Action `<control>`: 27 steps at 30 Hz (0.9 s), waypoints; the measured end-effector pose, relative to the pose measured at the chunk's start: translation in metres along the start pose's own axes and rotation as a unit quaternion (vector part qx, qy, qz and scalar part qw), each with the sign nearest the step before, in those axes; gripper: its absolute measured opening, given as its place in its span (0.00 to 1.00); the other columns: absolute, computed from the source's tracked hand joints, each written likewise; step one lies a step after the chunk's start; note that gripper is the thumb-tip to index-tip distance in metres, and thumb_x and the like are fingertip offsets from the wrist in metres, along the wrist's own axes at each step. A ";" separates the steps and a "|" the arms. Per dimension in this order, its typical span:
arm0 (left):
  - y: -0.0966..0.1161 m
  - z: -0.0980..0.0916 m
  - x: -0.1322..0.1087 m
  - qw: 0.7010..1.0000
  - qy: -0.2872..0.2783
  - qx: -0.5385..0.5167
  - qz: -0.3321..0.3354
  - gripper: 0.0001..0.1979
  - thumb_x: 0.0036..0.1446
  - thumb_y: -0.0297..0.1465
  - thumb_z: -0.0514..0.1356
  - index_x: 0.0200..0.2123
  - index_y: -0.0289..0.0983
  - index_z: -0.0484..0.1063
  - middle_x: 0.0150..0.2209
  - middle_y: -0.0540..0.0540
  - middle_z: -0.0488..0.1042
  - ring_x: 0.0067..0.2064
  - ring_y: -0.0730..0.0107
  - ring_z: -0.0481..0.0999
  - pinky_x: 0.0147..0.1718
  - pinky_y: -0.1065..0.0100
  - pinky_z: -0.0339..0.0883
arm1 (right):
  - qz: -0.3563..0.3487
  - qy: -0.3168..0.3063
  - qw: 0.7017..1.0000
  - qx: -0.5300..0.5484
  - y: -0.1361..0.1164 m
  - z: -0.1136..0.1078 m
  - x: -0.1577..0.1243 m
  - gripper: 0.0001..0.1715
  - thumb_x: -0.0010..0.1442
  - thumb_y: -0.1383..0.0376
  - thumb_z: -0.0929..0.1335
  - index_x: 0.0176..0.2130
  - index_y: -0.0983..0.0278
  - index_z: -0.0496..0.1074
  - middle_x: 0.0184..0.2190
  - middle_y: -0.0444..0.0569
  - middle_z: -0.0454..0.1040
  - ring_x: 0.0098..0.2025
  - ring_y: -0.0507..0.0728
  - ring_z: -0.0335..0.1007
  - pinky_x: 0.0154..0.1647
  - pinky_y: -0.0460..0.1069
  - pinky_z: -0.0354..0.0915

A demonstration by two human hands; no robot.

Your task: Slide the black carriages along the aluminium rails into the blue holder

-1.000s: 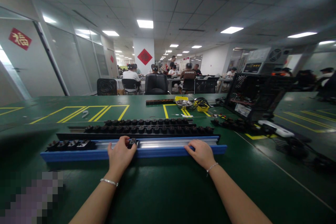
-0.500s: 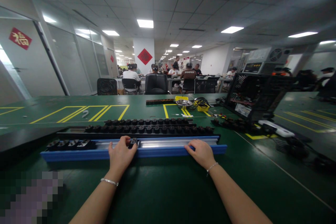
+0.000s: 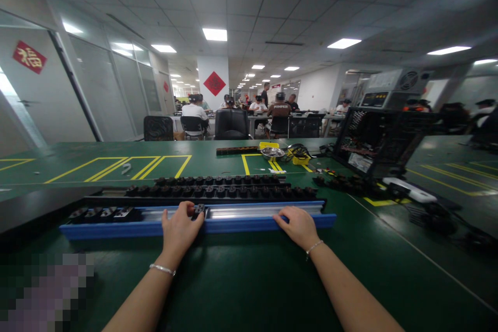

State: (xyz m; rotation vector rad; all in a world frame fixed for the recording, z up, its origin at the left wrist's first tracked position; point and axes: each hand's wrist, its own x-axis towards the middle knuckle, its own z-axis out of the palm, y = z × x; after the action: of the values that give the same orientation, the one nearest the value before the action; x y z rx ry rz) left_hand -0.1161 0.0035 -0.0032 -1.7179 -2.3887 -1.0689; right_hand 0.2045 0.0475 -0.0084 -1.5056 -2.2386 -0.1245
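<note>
A long blue rail (image 3: 241, 225) with a shiny metal channel lies crosswise on the green table in front of me. My left hand (image 3: 182, 231) pinches a small black socket module (image 3: 199, 210) between thumb and fingers, at the channel near the rail's middle. Further left, several black modules (image 3: 101, 213) sit side by side in the same rail. My right hand (image 3: 298, 227) grips the rail toward its right end, thumb against the front wall and fingers over the channel.
Behind the rail lie dark tracks filled with several black modules (image 3: 221, 192). A metal bowl (image 3: 272, 153), yellow trays and cables are farther back. At right stand an open computer case (image 3: 383, 140) and a white device (image 3: 410, 190). People sit at tables beyond.
My left hand and the black socket module have shifted very slightly right. My right hand stays on the rail. A standing person in the background has moved a little right.
</note>
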 end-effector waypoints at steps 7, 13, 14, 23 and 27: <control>0.003 -0.003 -0.001 1.000 -0.010 -0.002 0.002 0.17 0.48 0.43 0.54 0.39 0.41 0.64 0.36 0.47 0.78 0.43 0.59 0.75 0.59 0.49 0.35 | 0.004 -0.001 1.000 0.006 0.000 0.000 0.000 0.27 0.60 0.48 0.56 0.28 0.61 0.72 0.31 0.47 0.75 0.36 0.54 0.66 0.35 0.48 0.55; 0.003 -0.004 -0.001 1.000 -0.009 0.000 0.009 0.17 0.48 0.43 0.55 0.39 0.41 0.64 0.36 0.46 0.78 0.43 0.60 0.75 0.59 0.49 0.35 | 0.008 -0.004 1.000 0.006 -0.001 -0.002 0.000 0.26 0.60 0.48 0.56 0.28 0.61 0.72 0.31 0.47 0.74 0.35 0.54 0.66 0.34 0.48 0.54; 0.003 -0.004 -0.002 1.000 -0.009 -0.001 0.010 0.17 0.48 0.43 0.55 0.39 0.41 0.64 0.36 0.46 0.78 0.43 0.60 0.75 0.59 0.49 0.35 | 0.008 -0.004 1.000 0.006 -0.001 -0.002 0.000 0.26 0.60 0.48 0.56 0.28 0.61 0.72 0.31 0.47 0.74 0.35 0.54 0.66 0.34 0.48 0.54; 0.005 -0.005 -0.003 1.000 -0.011 -0.001 0.020 0.18 0.48 0.45 0.53 0.39 0.41 0.64 0.36 0.46 0.78 0.42 0.60 0.75 0.59 0.47 0.36 | 0.004 0.003 1.000 -0.005 0.000 0.001 0.000 0.26 0.60 0.49 0.56 0.28 0.61 0.72 0.30 0.46 0.74 0.35 0.54 0.66 0.35 0.48 0.54; 0.003 -0.004 -0.003 1.000 -0.007 0.003 0.025 0.18 0.48 0.45 0.53 0.39 0.41 0.64 0.37 0.46 0.78 0.42 0.60 0.76 0.59 0.47 0.36 | 0.001 0.007 1.000 -0.005 0.000 0.001 -0.001 0.26 0.60 0.49 0.56 0.28 0.61 0.72 0.30 0.47 0.74 0.35 0.54 0.67 0.35 0.48 0.54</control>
State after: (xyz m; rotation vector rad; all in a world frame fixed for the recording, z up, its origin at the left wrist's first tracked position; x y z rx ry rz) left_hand -0.1137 -0.0006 0.0005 -1.7788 -2.3404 -1.0468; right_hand 0.2044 0.0474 -0.0096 -1.5085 -2.2287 -0.1450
